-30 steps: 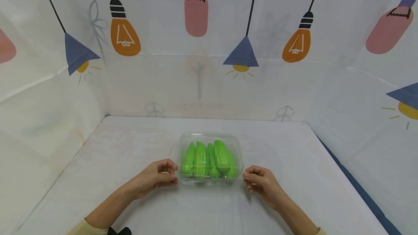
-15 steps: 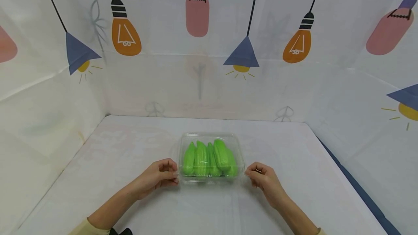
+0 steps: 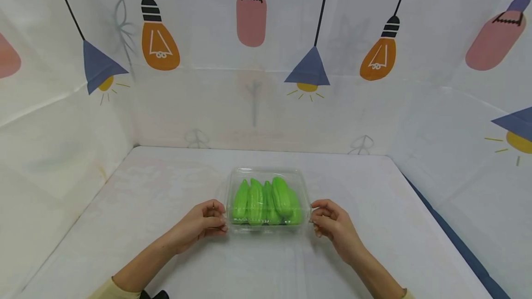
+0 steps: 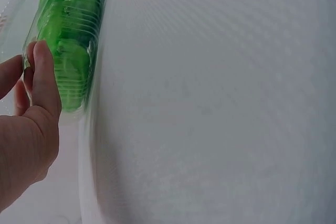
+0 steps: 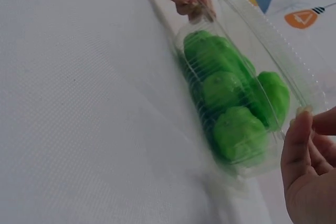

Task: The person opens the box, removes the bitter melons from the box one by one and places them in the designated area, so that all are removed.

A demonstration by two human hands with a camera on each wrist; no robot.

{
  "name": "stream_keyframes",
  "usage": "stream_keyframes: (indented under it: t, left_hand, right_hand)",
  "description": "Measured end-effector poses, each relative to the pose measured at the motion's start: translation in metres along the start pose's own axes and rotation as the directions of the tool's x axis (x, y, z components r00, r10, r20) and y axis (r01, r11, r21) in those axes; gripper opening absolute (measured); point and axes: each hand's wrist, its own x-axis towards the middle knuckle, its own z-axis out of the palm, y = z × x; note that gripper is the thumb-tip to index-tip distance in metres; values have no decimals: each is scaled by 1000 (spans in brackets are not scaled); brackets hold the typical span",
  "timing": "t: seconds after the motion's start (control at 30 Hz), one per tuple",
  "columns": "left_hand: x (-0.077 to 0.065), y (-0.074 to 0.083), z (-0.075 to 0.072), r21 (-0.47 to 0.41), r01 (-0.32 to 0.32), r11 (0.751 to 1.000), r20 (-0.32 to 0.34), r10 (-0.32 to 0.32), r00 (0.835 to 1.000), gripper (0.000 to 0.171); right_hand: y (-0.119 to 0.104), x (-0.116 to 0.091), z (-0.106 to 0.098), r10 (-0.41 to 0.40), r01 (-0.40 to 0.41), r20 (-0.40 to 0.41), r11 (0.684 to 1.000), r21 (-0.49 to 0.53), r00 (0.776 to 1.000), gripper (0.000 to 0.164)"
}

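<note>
A clear plastic clamshell box sits on the white table in the head view. Several bright green, long ridged vegetables lie side by side in it; their exact kind is unclear. My left hand pinches the box's left edge near the front corner, thumb and fingertips at the rim. At the opposite edge, my right hand holds the rim near the front right corner between thumb and fingers. The right wrist view has the lid slanting above the tray, seemingly a little raised along the front.
A white cloth-covered table spreads around the box. White curtains printed with hanging lamps and bulbs enclose the back and both sides. Dark blue material shows along the table's right edge.
My right hand has shifted slightly, its fingers re-placed at the box's right rim, with the index finger a bit higher. The left hand and the box have hardly moved.
</note>
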Motion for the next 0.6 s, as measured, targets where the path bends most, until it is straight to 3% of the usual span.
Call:
stream_keyframes:
  t: [0.23,0.6]
  left_hand:
    - [1,0,0,-1,6,1000,0,-6,1000,37]
    - [3,8,-2,8,-24,1000,-26,24,999,37]
  right_hand:
    - [-4,2,0,20,-20,-1,1000,-7,1000,37]
    - [-10,1,-5,1,-1,58,1000,-10,998,18]
